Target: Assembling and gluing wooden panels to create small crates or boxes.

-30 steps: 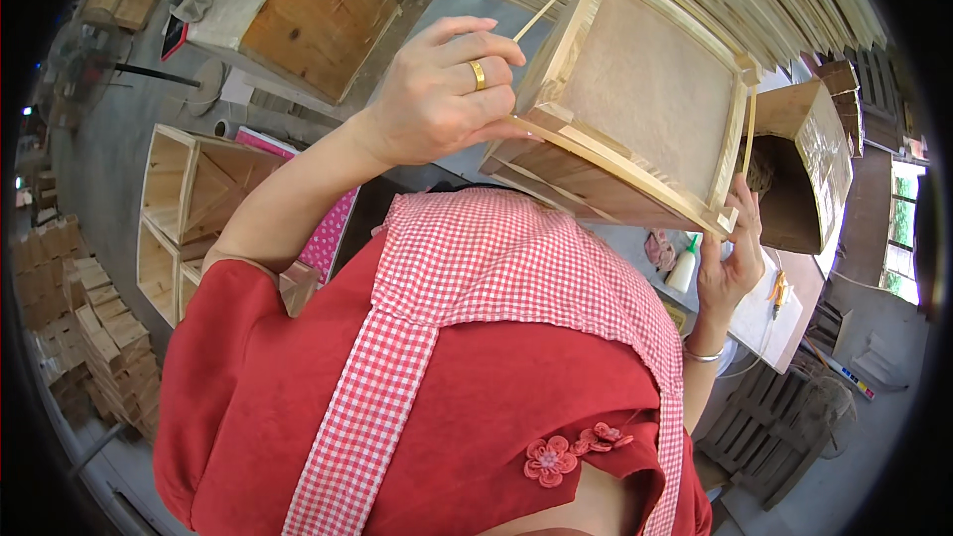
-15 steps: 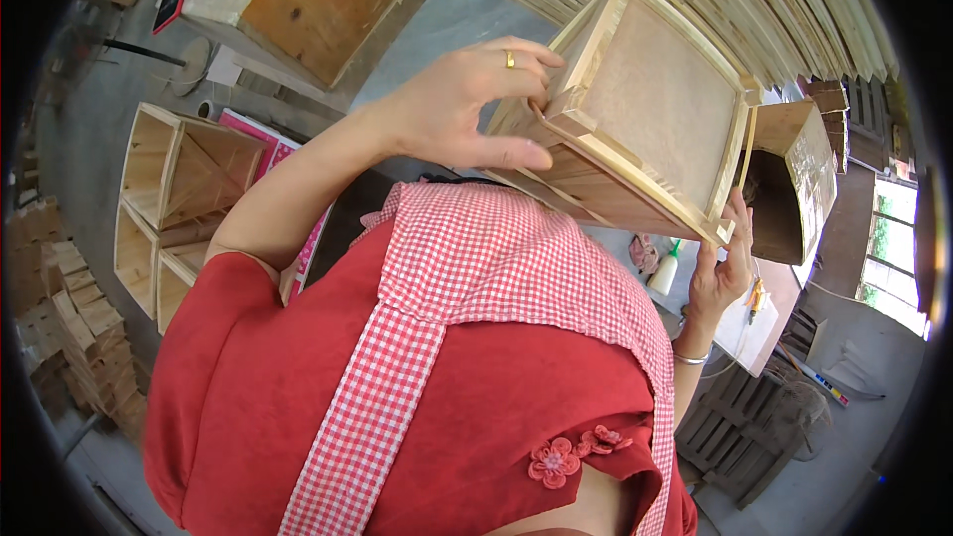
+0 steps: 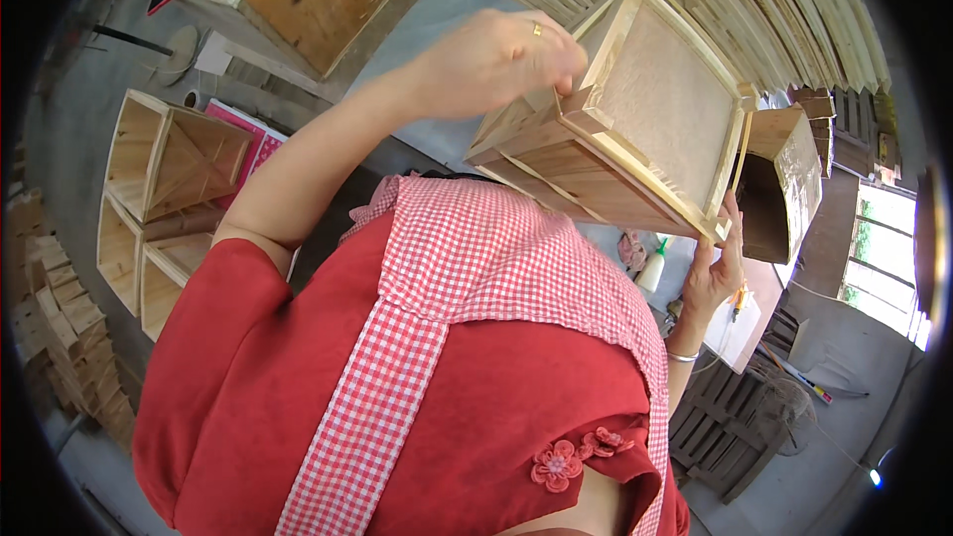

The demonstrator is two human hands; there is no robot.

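Observation:
A tapered wooden box (image 3: pixel 566 174) is tilted in front of me, its framed thin-board panel (image 3: pixel 660 79) facing up. Thin tan bands, like elastic, run along its sides. At the box's near-left upper corner, my left hand (image 3: pixel 501 65) is closed, fingertips pinched where a tan band meets the corner; motion blurs the fingers. My right hand (image 3: pixel 717 268) grips the lower right corner of the frame from below, fingers up against the edge, close to another stretch of band (image 3: pixel 742 149). The far underside of the box is hidden.
Stacked thin boards (image 3: pixel 784 15) stand behind the box. An open dark-mouthed wooden box (image 3: pixel 784 184) is at right, near a white glue bottle (image 3: pixel 651 268). Finished-looking wooden boxes (image 3: pixel 189 169) sit at left, above piled wood blocks (image 3: pixel 74 318). A large wooden cabinet (image 3: pixel 318 5) stands far left.
My left hand has gone from spread fingers beside the corner to a closed pinch, moving up and right. My right hand keeps its hold on the frame corner.

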